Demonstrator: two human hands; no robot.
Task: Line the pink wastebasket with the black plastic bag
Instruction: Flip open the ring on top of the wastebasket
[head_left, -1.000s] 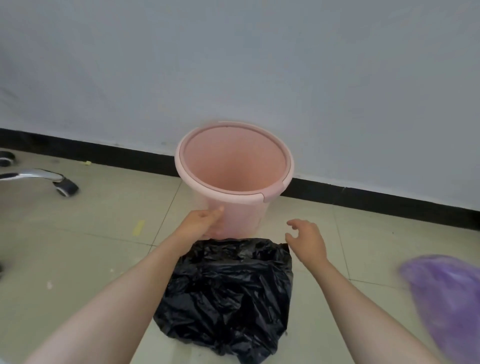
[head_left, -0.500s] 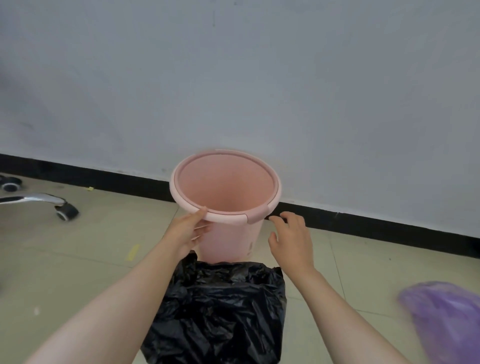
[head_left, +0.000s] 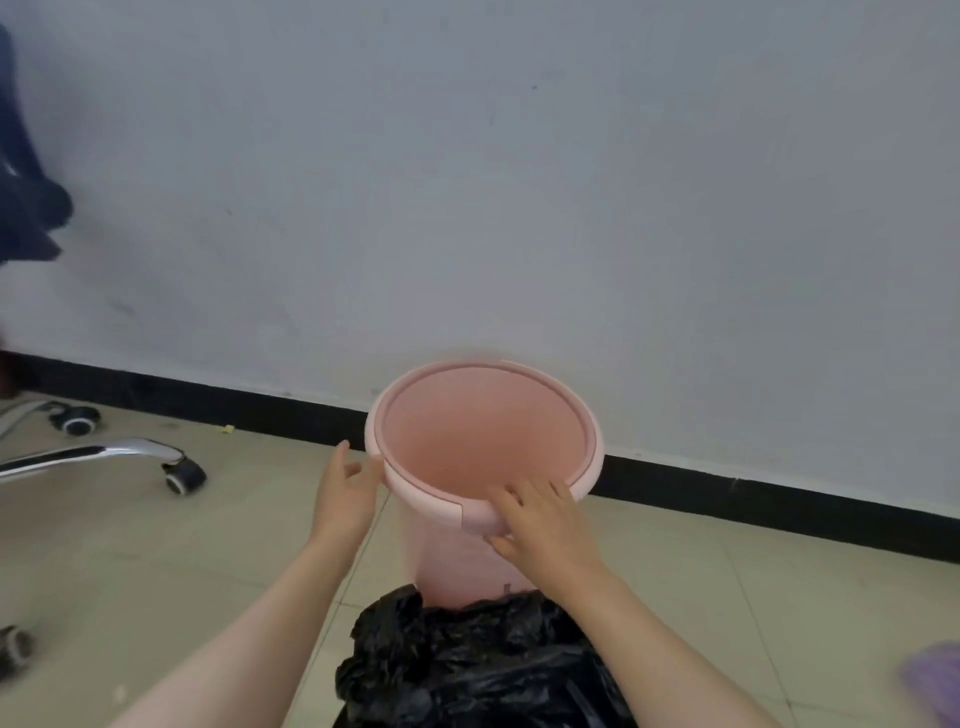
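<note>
Plainly, the main risk here is that the pink wastebasket (head_left: 483, 467) tips or skids: it looks light and empty, it stands on smooth floor tiles (head_left: 130, 561) close to the wall (head_left: 519, 182), and both hands are at its rim rather than its base, so an uneven push from one side could rock it over or shove it against the black skirting (head_left: 779, 499). A second risk, as I judge it, is that the clip-on ring around the rim pops loose unevenly; a seam shows at about 6 o'clock on the rim, and prying only near it could twist the ring. The black plastic bag (head_left: 483, 665) lies crumpled on the floor at 6 o'clock of the basket, touching or just against its foot, and it could be dragged or trodden on while attention is on the rim. The left hand (head_left: 345, 493) is at 9 o'clock of the rim, fingers spread and open, fingertips just beside or barely touching the rim, gripping nothing. The right hand (head_left: 545, 525) lies at about 5 o'clock, fingers draped over the rim edge and thumb below it, resting on the ring rather than clenched; whether it really pinches the ring I cannot tell. The bag sits below and between both forearms, at 6 o'clock of the hands, held by neither.
</note>
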